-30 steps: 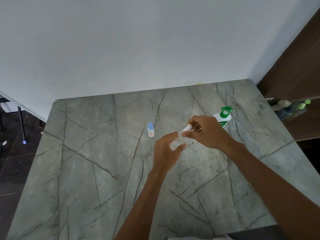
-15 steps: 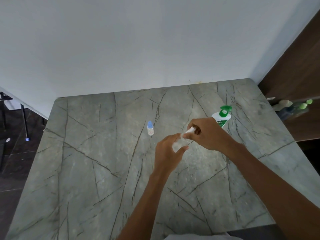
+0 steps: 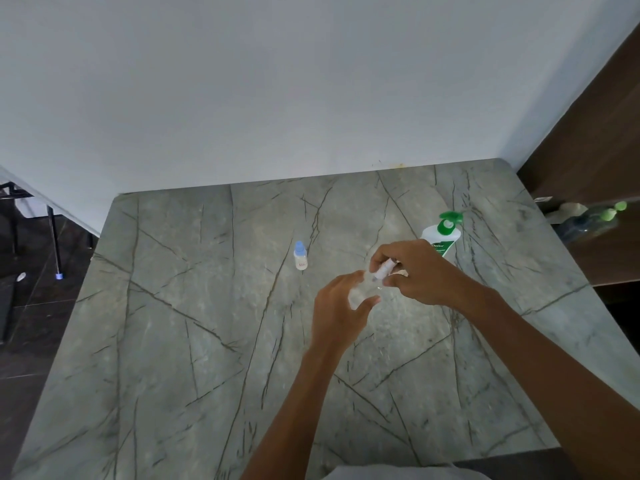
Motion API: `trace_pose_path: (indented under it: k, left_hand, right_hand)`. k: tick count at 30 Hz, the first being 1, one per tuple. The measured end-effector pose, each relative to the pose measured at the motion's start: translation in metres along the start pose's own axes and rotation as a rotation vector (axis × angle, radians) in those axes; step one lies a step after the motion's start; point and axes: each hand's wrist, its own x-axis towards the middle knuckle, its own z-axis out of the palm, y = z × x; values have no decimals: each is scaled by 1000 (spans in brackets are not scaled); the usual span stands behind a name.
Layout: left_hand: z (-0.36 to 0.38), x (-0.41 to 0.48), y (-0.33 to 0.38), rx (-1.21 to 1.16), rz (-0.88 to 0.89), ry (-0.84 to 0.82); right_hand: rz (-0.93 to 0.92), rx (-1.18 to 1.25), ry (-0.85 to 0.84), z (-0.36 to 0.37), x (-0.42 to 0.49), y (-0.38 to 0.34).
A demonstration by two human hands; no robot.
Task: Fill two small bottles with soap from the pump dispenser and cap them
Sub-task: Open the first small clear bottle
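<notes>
My right hand (image 3: 415, 271) pinches a small white bottle (image 3: 384, 270), tilted above the table with its lower end towards my left hand (image 3: 341, 306). The left hand's fingers and thumb curl round that lower end, where a pale blur hides the detail. A second small white bottle (image 3: 300, 256) with a blue cap stands upright to the left, apart from both hands. The white pump dispenser (image 3: 441, 237) with a green pump head stands just behind my right hand.
The grey marble table (image 3: 194, 341) meets a white wall at the back; its left and right edges drop off. A dark wooden shelf at the right holds a bottle with green caps (image 3: 595, 220).
Both hands stay together at the same spot. My right hand has tilted the small bottle a little and closed further over it.
</notes>
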Motion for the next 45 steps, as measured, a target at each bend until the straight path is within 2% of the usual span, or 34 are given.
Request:
trace_pose_path:
  k: [3, 8, 12, 15, 19, 25, 27, 32, 39, 45]
  left_hand:
    - [1, 0, 1, -4, -9, -6]
    - [2, 2, 2, 0, 4, -24]
    - [1, 2, 3, -3, 0, -18]
    - [1, 2, 1, 2, -6, -6]
    - [2, 3, -2, 9, 8, -6]
    - [3, 2, -3, 5, 3, -2]
    - [3, 2, -4, 6, -3, -8]
    - [4, 1, -3, -3, 3, -27]
    - [5, -2, -5, -13, -11, -40]
    - [6, -4, -11, -45, -49, -24]
  right_hand:
    - [14, 58, 9, -4, -2, -2]
    - [54, -95, 108, -3, -2, -3]
    - [-6, 10, 28, -2, -2, 1]
    - [25, 77, 55, -4, -3, -2]
    - [56, -67, 148, -4, -3, -4]
    - [36, 44, 43, -4, -4, -2]
    - [64, 63, 68, -3, -5, -4]
    - [119, -101, 128, -2, -8, -6]
    - [112, -37, 108, -8, -13, -8]
    - [122, 17, 210, -28, -21, -9]
